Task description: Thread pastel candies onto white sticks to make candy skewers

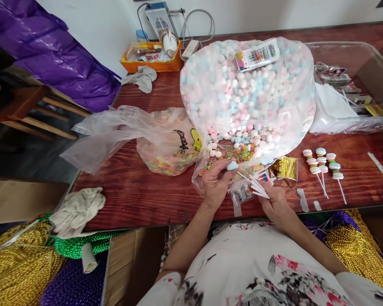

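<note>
Between the fingertips of my left hand [216, 182] is a light blue marshmallow [232, 165]. My right hand [276, 203] is closed on several thin white lollipop sticks [259, 190], which fan out toward the marshmallow. Just beyond both hands lies a large clear bag [245, 93] of pastel marshmallows, its near side open, with small coloured ring candies [238, 153] at the mouth. Three candy skewers [321, 163] of stacked marshmallows and rings lie to the right of my right hand. Small labelled packets [241, 194] and gold twist ties [287, 168] sit beside the hands.
A tied bag of ring candies [169, 159] stands left of the marshmallow bag. On the right is a clear plastic bin [347, 123] with packets. An orange tray [150, 66] sits at the back. A crumpled cloth [78, 210] lies at the table's left edge.
</note>
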The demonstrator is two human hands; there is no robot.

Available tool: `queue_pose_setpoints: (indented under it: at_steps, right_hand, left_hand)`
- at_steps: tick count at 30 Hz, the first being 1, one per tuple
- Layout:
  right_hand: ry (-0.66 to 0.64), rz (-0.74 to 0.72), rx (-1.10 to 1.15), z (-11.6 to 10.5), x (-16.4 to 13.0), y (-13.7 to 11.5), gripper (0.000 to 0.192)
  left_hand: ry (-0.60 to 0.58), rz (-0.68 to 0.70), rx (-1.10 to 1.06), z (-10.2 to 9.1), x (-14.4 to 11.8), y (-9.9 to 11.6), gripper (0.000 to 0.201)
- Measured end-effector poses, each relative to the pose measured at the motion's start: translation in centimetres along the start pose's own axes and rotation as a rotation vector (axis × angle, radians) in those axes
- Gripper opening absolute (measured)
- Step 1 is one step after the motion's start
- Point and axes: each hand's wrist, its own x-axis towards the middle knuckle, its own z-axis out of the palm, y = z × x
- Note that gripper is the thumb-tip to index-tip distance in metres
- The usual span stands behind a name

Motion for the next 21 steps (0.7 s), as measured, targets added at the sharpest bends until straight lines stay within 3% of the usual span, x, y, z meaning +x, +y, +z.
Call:
queue_pose_setpoints:
  at_steps: [3,6,12,14,17,21]
  right_hand:
    - [-0.001,0.04,0.129,0.9,-0.6,-0.1,0.038]
    - [0.024,0.097,0.308,1.8,-0.9,-0.4,0.033]
    - [0.156,0.216,0.68,3.3,0.2,-1.2,0.031]
    - [0.151,0.24,0.738,3.8,0.4,-1.6,0.033]
    - [0.135,0.262,0.774,4.3,0.4,-2.2,0.031]
    - [0.243,0.269,0.718,2.9,0.7,-2.1,0.026]
  left_hand:
    - [0.012,0.193,0.195,-0.3,0.2,0.6,0.015]
    - [-0.03,0.311,0.25,-0.3,0.2,1.3,0.012]
    - [0.0,0.217,-0.015,0.6,-0.4,1.0,0.02]
    - [-0.023,0.239,-0.01,1.0,-0.8,1.1,0.02]
    - [-0.161,0.353,0.079,1.5,-1.8,1.7,0.028]
    - [-0.41,0.456,0.149,1.3,-3.1,2.1,0.033]
